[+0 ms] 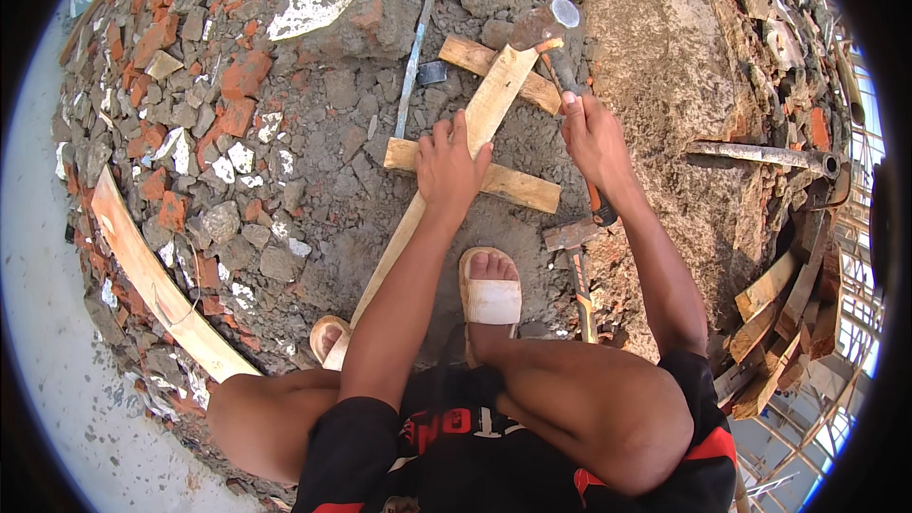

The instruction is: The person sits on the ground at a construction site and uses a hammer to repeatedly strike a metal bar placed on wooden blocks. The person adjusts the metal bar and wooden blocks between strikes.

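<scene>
A long narrow wooden plank slants up from beside my left foot, crossing two short wooden pieces: a far one and a near one. My left hand grips the plank where it crosses the near piece, thumb on the right edge and fingers toward the left. My right hand is closed round a hammer with a black and orange handle. The hammer's head end is beside the plank's far end; its exact shape is hard to make out.
A second hammer lies right of my sandalled foot. Broken brick and concrete rubble covers the left side. A thin metal bar, a pale board, a pipe and stacked wood offcuts lie around. A clear container stands far ahead.
</scene>
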### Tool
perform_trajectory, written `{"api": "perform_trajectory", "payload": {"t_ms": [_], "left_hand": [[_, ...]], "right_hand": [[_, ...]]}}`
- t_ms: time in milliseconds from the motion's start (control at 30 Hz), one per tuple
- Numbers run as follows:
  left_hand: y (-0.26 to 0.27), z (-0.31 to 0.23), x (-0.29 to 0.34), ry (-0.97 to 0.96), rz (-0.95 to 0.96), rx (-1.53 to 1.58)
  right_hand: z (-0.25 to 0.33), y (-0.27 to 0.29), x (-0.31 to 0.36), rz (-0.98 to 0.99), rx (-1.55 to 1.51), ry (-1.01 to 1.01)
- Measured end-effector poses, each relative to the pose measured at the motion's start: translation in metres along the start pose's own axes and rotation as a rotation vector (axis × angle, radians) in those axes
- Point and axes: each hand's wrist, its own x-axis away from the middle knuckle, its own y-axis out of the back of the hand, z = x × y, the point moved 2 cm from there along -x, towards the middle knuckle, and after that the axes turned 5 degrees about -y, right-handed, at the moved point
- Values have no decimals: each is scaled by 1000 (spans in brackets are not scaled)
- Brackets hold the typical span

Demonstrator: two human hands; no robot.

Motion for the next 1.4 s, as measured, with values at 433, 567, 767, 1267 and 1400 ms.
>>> {"api": "perform_trajectory", "payload": {"t_ms": [433,567,767,1267,1400], "left_hand": [[-3,-12,-11,-17,-29,40],[-4,-3,4,14,-8,13],[-8,-8,0,0,-15,15],[-1,0,-14,-7,114,154],[21,25,-26,59,64,462]], "right_hand": [[-69,-50,-28,44,-20,-96],[-21,-15,-5,2,-157,-11],[-49,-46,-4,-164,-245,205],[-163,-53,20,-369,121,101],[-131,-36,38,-249,-36,30]]}}
